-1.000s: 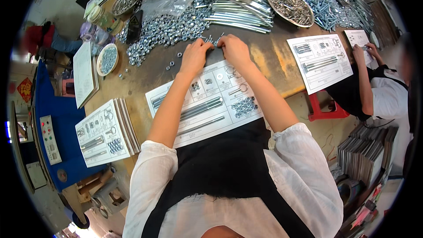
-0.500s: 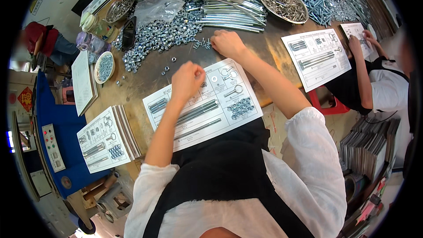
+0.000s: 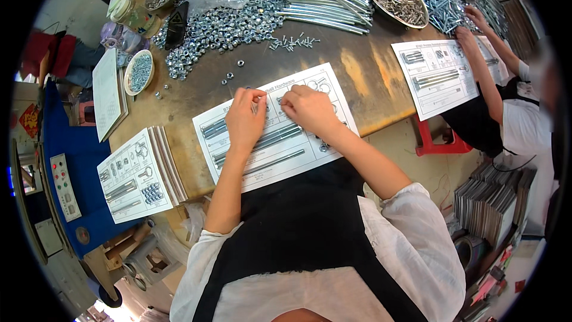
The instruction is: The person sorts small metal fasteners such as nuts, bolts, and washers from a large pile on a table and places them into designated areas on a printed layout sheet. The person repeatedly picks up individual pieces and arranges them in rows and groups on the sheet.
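- Left hand (image 3: 244,120) and right hand (image 3: 312,109): curled over the white rectangular paper sheet (image 3: 287,146); I cannot tell whether they grip anything.
- Small silver metal screws (image 3: 292,43) lie farther off.

A sheet (image 3: 262,176) lies at the table's (image 3: 381,83) near edge, below the left hand (image 3: 244,122) and right hand (image 3: 313,110). Left of it, by the near left corner, sits a stack of cards (image 3: 134,176); right, a second sheet (image 3: 441,98). Behind it are small screws (image 3: 293,42), with heaped nuts (image 3: 208,39) to their left and rods (image 3: 325,9) behind them toward the far edge.
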`<state>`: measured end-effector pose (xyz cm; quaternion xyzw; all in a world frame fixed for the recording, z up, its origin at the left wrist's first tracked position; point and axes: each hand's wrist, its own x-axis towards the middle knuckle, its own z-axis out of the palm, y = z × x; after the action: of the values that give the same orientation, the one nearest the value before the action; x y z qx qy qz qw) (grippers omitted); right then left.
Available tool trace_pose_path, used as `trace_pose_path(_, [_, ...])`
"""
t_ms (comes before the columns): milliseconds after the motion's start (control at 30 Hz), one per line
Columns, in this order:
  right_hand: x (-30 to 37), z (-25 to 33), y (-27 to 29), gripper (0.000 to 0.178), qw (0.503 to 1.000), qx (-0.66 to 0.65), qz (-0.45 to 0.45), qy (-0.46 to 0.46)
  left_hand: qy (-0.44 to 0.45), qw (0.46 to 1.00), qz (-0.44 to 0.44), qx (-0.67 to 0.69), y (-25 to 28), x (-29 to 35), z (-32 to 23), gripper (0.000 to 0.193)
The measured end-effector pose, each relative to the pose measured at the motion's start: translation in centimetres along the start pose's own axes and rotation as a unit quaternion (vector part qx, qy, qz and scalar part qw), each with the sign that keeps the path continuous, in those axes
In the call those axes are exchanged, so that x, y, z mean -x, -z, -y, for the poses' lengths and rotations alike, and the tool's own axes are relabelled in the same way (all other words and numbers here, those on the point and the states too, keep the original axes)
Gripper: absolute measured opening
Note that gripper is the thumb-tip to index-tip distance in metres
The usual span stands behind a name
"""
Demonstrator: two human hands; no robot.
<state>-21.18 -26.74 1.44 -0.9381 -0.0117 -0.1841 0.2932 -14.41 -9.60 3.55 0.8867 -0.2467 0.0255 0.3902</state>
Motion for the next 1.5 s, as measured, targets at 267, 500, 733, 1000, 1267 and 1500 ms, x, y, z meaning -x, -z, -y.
trace_pose_path(267, [0.0, 0.3, 0.8, 0.013, 1.000, 0.018, -0.005, -0.013, 0.006, 0.999, -0.014, 0.051, 2.9, 1.8, 0.8, 0.007])
trace_pose_path(500, [-0.3, 0.5, 0.9, 0.014, 0.997, -0.032, 0.018, -0.069, 0.026, 0.997, -0.042, 0.057, 5.7, 4.0, 2.8, 0.007])
trace_pose_path(733, [0.2, 1.1, 1.4, 0.012, 0.976, -0.092, 0.053, -0.189, 0.099, 0.992, -0.069, 0.033, 8.4, 6.3, 6.7, 0.007])
trace_pose_path(1000, [-4.7, -1.8, 3.5, 0.017, 0.980, -0.134, -0.080, -0.126, 0.079, 0.994, -0.068, 0.025, 9.0, 6.5, 7.0, 0.007])
trace_pose_path(1267, [-24.9, -14.4, 11.8, 0.029, 0.950, 0.158, -0.269, 0.000, 0.033, 0.996, -0.071, 0.045, 9.5, 5.2, 5.5, 0.007])
trace_pose_path(1500, [-31.2, -19.6, 11.0, 0.038, 0.971, 0.140, -0.089, -0.175, 0.055, 0.995, -0.081, 0.007, 11.1, 6.5, 5.6, 0.008])
